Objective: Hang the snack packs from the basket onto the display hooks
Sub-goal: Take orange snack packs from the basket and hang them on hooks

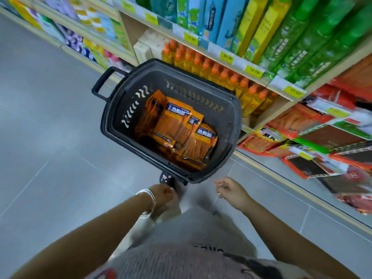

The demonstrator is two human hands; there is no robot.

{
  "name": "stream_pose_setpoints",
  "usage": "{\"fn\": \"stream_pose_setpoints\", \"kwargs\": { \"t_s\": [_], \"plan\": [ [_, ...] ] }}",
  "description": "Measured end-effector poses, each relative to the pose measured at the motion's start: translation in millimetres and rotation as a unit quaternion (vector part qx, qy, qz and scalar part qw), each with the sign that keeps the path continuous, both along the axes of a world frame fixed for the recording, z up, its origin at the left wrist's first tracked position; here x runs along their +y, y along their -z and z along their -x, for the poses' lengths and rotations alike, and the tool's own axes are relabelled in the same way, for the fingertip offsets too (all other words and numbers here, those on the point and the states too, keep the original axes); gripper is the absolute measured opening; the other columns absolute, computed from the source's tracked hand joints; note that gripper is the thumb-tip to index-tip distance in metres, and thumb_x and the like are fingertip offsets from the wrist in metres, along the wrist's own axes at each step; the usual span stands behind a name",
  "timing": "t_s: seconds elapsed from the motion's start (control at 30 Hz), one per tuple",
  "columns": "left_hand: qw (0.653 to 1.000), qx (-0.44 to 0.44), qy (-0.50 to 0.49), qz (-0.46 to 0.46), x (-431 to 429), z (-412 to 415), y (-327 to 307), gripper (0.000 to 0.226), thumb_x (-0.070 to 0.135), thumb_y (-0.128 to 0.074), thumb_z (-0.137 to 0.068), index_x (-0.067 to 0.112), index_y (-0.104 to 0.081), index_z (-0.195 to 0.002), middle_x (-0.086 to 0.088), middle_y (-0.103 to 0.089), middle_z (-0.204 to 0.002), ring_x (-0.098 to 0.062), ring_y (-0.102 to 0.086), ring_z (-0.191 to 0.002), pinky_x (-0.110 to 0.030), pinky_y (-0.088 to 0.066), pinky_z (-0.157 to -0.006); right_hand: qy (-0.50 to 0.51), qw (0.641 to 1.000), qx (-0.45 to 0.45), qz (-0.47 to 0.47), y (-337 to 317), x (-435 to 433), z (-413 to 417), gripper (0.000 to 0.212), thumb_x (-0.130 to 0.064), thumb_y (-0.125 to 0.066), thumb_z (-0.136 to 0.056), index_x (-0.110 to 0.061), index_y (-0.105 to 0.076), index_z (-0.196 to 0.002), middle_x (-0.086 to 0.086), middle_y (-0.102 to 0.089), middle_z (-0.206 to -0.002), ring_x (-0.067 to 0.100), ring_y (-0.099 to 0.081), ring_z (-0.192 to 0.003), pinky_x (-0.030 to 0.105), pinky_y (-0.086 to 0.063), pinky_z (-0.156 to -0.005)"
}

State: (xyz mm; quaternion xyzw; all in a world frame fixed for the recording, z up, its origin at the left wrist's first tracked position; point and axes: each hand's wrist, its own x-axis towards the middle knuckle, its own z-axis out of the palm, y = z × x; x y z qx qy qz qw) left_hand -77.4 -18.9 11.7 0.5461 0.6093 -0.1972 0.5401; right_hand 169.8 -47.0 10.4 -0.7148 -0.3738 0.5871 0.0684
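One wide-angle view from the person's head looks steeply down and forward, tilted. The basket [161, 75] is close and near centre, the left hand [165, 195] and right hand [229, 188] enter just below the basket, the shelves [221, 51] slant beyond it and the floor [50, 137] spreads to its left
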Motion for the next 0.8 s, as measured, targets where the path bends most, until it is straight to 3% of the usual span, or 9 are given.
{"fn": "stream_pose_setpoints", "kwargs": {
  "t_s": [0.07, 0.13, 0.2, 0.3, 0.4, 0.47, 0.57, 0.67, 0.8],
  "plan": [
    [1.0, -0.029, -0.006, 0.001, 33.9, 11.1, -8.6, 0.022, 0.017, -0.05, -0.093, 0.011, -0.066, -0.107, -0.005, -0.063, -0.106, -0.018, -0.058, -0.096, -0.028, -0.045, -0.082, 0.011, 1.0, 0.01, -0.013, 0.8, 32.2, 22.9, 0.011, -0.016, -0.051, -0.095, -0.021, -0.054, -0.104, 0.001, -0.06, -0.097, 0.017, -0.061, -0.083, 0.026, -0.047, -0.074],
    [0.995, -0.069, -0.066, 0.001, 65.6, 20.5, -11.6, 0.018, 0.014, -0.05, -0.092, 0.009, -0.065, -0.101, -0.009, -0.063, -0.098, -0.019, -0.058, -0.088, -0.029, -0.047, -0.076, 0.018, 0.999, 0.019, -0.025, 6.1, 60.8, 42.0, 0.012, -0.019, -0.052, -0.096, -0.023, -0.053, -0.107, 0.001, -0.061, -0.096, 0.013, -0.062, -0.076, 0.023, -0.047, -0.071],
    [0.985, -0.102, -0.137, -0.001, 97.2, 24.2, -10.3, 0.018, 0.01, -0.05, -0.093, 0.006, -0.064, -0.104, -0.006, -0.061, -0.093, -0.018, -0.058, -0.084, -0.026, -0.046, -0.074, 0.019, 0.999, 0.026, -0.024, 15.5, 87.1, 56.3, 0.013, -0.02, -0.052, -0.096, -0.025, -0.053, -0.107, -0.001, -0.063, -0.094, 0.01, -0.063, -0.073, 0.02, -0.045, -0.067],
    [0.972, -0.111, -0.206, -0.011, 135.7, 29.4, -0.6, 0.015, 0.003, -0.045, -0.095, 0.008, -0.057, -0.087, -0.005, -0.053, -0.081, -0.012, -0.054, -0.068, -0.014, -0.045, -0.061, 0.028, 0.999, 0.024, 0.005, 37.1, 119.0, 69.6, 0.015, -0.016, -0.052, -0.096, -0.019, -0.053, -0.11, -0.003, -0.062, -0.09, 0.007, -0.06, -0.068, 0.012, -0.042, -0.057],
    [0.976, -0.1, -0.193, -0.021, 174.5, 33.2, 27.5, 0.014, 0.012, -0.051, -0.094, 0.02, -0.055, -0.084, -0.007, -0.055, -0.093, -0.018, -0.055, -0.086, -0.031, -0.047, -0.084, 0.038, 0.998, 0.019, 0.045, 71.7, 145.4, 74.7, 0.016, -0.011, -0.051, -0.095, -0.013, -0.053, -0.111, 0.004, -0.06, -0.093, 0.009, -0.056, -0.07, 0.008, -0.042, -0.051],
    [0.974, -0.088, -0.209, -0.017, 198.7, 37.5, 52.5, 0.01, 0.011, -0.055, -0.092, 0.014, -0.06, -0.1, -0.009, -0.056, -0.103, -0.022, -0.053, -0.096, -0.038, -0.043, -0.095, 0.034, 0.997, 0.005, 0.073, 100.3, 161.5, 79.0, 0.013, -0.012, -0.05, -0.095, -0.015, -0.053, -0.107, 0.004, -0.06, -0.092, 0.011, -0.057, -0.071, 0.014, -0.044, -0.056],
    [0.976, -0.048, -0.209, -0.029, 227.3, 42.3, 90.4, 0.036, 0.013, -0.056, -0.092, 0.003, -0.054, -0.126, -0.016, -0.057, -0.125, -0.031, -0.053, -0.116, -0.038, -0.041, -0.101, 0.032, 0.994, -0.018, 0.099, 145.9, 184.2, 90.2, 0.011, -0.015, -0.05, -0.096, -0.017, -0.054, -0.106, 0.003, -0.062, -0.089, 0.011, -0.056, -0.064, 0.017, -0.042, -0.052],
    [0.977, -0.041, -0.21, -0.009, 241.6, 43.3, 123.9, 0.036, 0.017, -0.053, -0.093, 0.005, -0.053, -0.127, -0.015, -0.055, -0.129, -0.03, -0.052, -0.119, -0.033, -0.039, -0.099, 0.041, 0.994, -0.024, 0.103, 190.1, 206.9, 106.9, 0.015, -0.02, -0.052, -0.096, -0.015, -0.055, -0.11, 0.011, -0.062, -0.104, 0.017, -0.056, -0.076, 0.027, -0.046, -0.066],
    [0.975, -0.024, -0.222, -0.001, 242.7, 48.5, 157.7, 0.029, 0.026, -0.047, -0.094, 0.015, -0.058, -0.119, -0.014, -0.064, -0.11, -0.033, -0.06, -0.103, -0.033, -0.045, -0.088, 0.091, 0.991, -0.025, 0.097, 233.8, 236.5, 126.4, 0.043, -0.029, -0.053, -0.096, -0.014, -0.045, -0.135, 0.012, -0.053, -0.128, 0.026, -0.054, -0.109, 0.028, -0.041, -0.084]
  ]
}}
